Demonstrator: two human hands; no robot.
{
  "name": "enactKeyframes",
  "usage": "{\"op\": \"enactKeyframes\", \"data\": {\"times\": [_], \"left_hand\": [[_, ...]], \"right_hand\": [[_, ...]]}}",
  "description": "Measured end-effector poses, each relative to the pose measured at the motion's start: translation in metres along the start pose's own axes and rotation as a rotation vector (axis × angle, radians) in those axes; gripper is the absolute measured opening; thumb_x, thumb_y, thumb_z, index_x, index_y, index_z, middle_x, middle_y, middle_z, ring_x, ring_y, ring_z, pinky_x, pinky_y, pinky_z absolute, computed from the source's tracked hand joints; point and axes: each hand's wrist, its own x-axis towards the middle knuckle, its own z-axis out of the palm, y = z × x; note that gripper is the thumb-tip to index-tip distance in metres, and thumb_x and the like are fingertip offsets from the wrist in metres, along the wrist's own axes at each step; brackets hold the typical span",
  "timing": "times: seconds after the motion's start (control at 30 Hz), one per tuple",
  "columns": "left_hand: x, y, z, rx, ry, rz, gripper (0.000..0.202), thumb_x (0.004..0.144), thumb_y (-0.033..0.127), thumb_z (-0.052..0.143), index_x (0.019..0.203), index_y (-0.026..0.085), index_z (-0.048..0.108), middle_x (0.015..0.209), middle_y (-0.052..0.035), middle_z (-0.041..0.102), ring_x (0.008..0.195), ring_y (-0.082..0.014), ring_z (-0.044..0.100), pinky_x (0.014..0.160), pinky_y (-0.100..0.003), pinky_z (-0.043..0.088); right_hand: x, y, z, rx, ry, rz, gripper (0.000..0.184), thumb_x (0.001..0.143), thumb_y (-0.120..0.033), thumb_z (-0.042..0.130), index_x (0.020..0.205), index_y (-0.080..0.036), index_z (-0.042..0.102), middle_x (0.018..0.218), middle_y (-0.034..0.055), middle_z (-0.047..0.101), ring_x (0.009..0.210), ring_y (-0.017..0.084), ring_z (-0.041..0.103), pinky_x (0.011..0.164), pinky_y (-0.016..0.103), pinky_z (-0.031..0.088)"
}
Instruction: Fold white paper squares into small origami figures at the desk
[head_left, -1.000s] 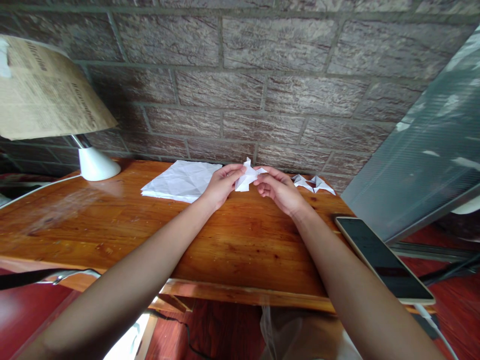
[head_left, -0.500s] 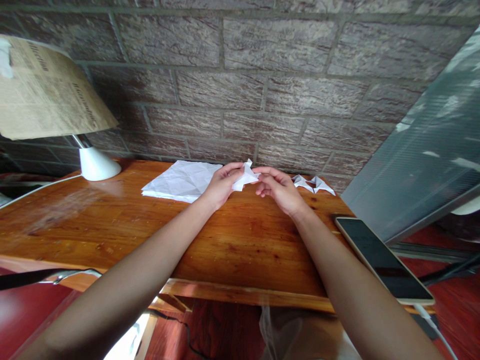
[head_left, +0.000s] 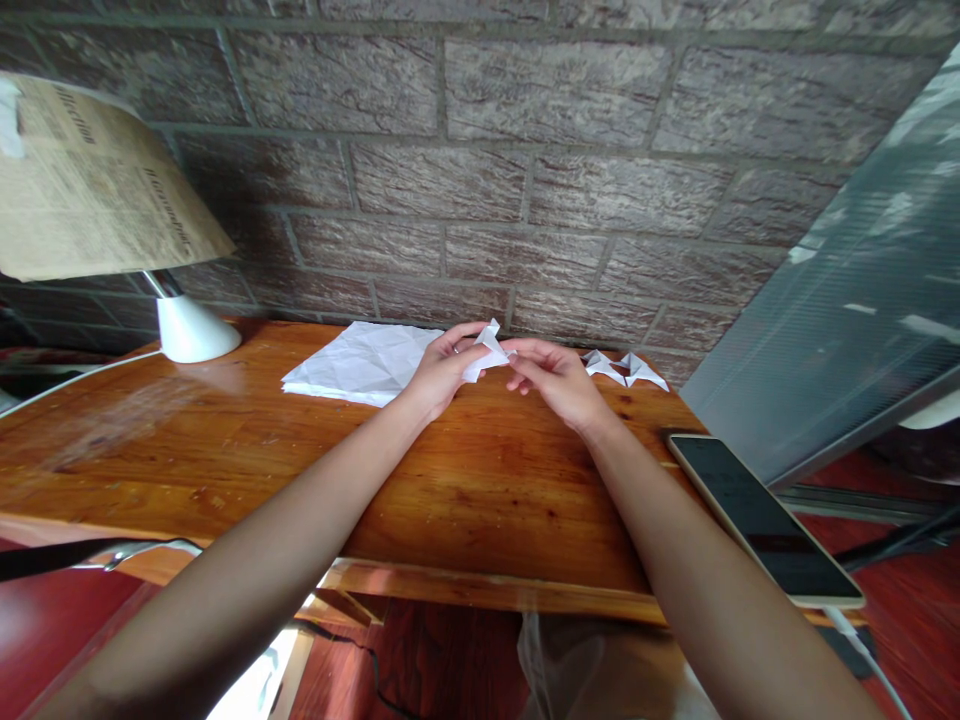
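The folded paper piece [head_left: 491, 346] is just to the right of the paper stack [head_left: 360, 358], held between the left hand [head_left: 439, 372] and the right hand [head_left: 561, 382]. It should handle as something very light and thin, springy along its creases and easily bent or torn at its points; the flat, layered middle looks like the safest place to take hold, with only a gentle touch at the tips. The left fingers are closed, thumb over the piece's near face, pinching its body. The right fingers are drawn nearly together, thumb and forefinger pinching its right-hand tip, the others curled loosely. The piece is small here, so how its layers tuck together is hard to tell. Farther right of the stack, folded white pieces [head_left: 626, 369] rest on the tabletop [head_left: 480, 480].
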Motion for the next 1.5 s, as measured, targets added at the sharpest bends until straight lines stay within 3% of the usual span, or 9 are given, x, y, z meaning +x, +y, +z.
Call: {"op": "enactKeyframes", "data": {"times": [0.27,0.5,0.63,0.77,0.87,1.0,1.2,1.37,1.5], "left_hand": [[0.001,0.001,0.0,-0.017,-0.047,0.07,0.044,0.052,0.023,0.088,0.091,0.018,0.069,0.087,-0.0028,0.077,0.081,-0.0175,0.07,0.079,-0.03,0.051],[0.0,0.001,0.0,0.045,-0.042,0.056,0.046,0.056,0.023,0.084,0.1,0.02,0.072,0.078,0.0016,0.074,0.072,-0.0148,0.067,0.073,-0.028,0.049],[0.001,0.0,-0.001,0.042,-0.022,0.07,0.047,0.056,0.025,0.084,0.1,0.02,0.071,0.081,0.0005,0.075,0.079,-0.017,0.068,0.08,-0.031,0.051],[0.001,-0.001,0.0,-0.001,-0.008,0.078,0.046,0.055,0.024,0.085,0.097,0.02,0.07,0.086,-0.0009,0.076,0.082,-0.018,0.069,0.083,-0.032,0.051],[0.0,-0.002,0.001,0.005,-0.017,0.076,0.041,0.055,0.024,0.085,0.093,0.019,0.07,0.086,-0.0009,0.076,0.079,-0.0168,0.068,0.078,-0.03,0.05],[-0.001,-0.001,0.001,0.032,-0.024,0.074,0.035,0.058,0.025,0.083,0.09,0.019,0.072,0.081,0.0,0.074,0.075,-0.0155,0.065,0.073,-0.028,0.047],[-0.002,0.002,0.003,0.015,-0.015,0.062,0.026,0.057,0.023,0.082,0.08,0.018,0.071,0.079,0.0008,0.074,0.073,-0.0149,0.064,0.072,-0.028,0.047],[-0.001,0.002,0.004,0.002,-0.006,0.049,0.032,0.054,0.027,0.089,0.079,0.017,0.071,0.075,0.0021,0.072,0.067,-0.0122,0.061,0.067,-0.026,0.045],[-0.001,0.0,0.005,-0.01,-0.003,0.052,0.035,0.052,0.032,0.093,0.076,0.017,0.073,0.077,0.0004,0.074,0.07,-0.0133,0.064,0.072,-0.027,0.047]], "right_hand": [[0.002,0.005,-0.005,-0.062,0.023,0.002,0.039,0.075,-0.05,0.079,0.102,-0.022,0.076,0.098,0.0044,0.077,0.062,0.011,0.066,0.057,0.023,0.047],[0.001,0.007,-0.001,-0.116,-0.012,-0.026,0.032,0.078,-0.043,0.075,0.101,-0.021,0.072,0.099,0.0039,0.074,0.062,0.011,0.065,0.056,0.024,0.048],[0.001,0.008,0.002,-0.1,0.112,-0.042,0.045,0.074,-0.038,0.078,0.115,-0.024,0.065,0.108,0.0044,0.067,0.07,0.013,0.065,0.057,0.027,0.053],[0.002,0.009,0.005,-0.048,0.143,-0.077,0.061,0.065,-0.035,0.086,0.12,-0.026,0.063,0.119,0.0068,0.064,0.088,0.018,0.067,0.073,0.033,0.06],[0.001,0.008,0.008,-0.01,0.094,-0.048,0.051,0.063,-0.037,0.089,0.107,-0.021,0.069,0.103,0.0055,0.072,0.082,0.016,0.067,0.08,0.034,0.059],[0.0,0.006,0.01,0.014,0.077,-0.014,0.043,0.064,-0.044,0.088,0.095,-0.019,0.072,0.082,0.0027,0.075,0.073,0.015,0.067,0.072,0.031,0.057],[-0.001,0.004,0.012,0.028,0.101,-0.003,0.042,0.062,-0.048,0.089,0.089,-0.019,0.075,0.084,0.0031,0.076,0.071,0.014,0.068,0.068,0.029,0.057],[0.002,0.004,0.011,0.016,0.143,-0.035,0.041,0.066,-0.052,0.086,0.089,-0.019,0.076,0.082,0.0028,0.076,0.07,0.014,0.068,0.069,0.028,0.057],[0.003,0.006,0.008,0.025,0.206,-0.043,0.037,0.066,-0.05,0.086,0.088,-0.021,0.078,0.083,0.0024,0.077,0.073,0.015,0.068,0.072,0.03,0.058]]}}
